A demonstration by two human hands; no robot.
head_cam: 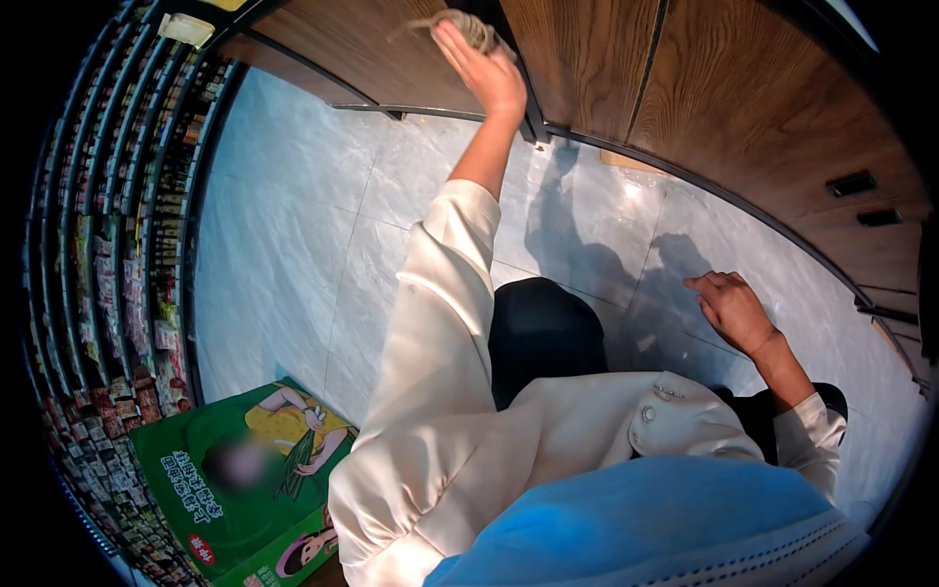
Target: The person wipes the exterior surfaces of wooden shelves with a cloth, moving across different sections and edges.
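At the top of the view my left hand (pixel 490 77) is stretched out in front of me and holds a crumpled beige cloth (pixel 475 31). The cloth appears to lie against the brown wood-grain panelling (pixel 411 59), beside a dark upright frame strip; contact is hard to make out. Part of the cloth is hidden behind my fingers. On the right, my right hand (pixel 733 312) hangs above the grey tiled floor (pixel 286 220) with its fingers loosely curled, and nothing shows in it. Nearest to that hand is the lower part of a wood-grain cabinet front (pixel 777 132).
Tall shelves (pixel 132 242) packed with small packaged goods curve along the left side. A green printed display (pixel 227 469) stands close by my left side. Two dark recessed handles (pixel 851 183) sit in the cabinet front. A blue face mask (pixel 645 521) covers the bottom of the view.
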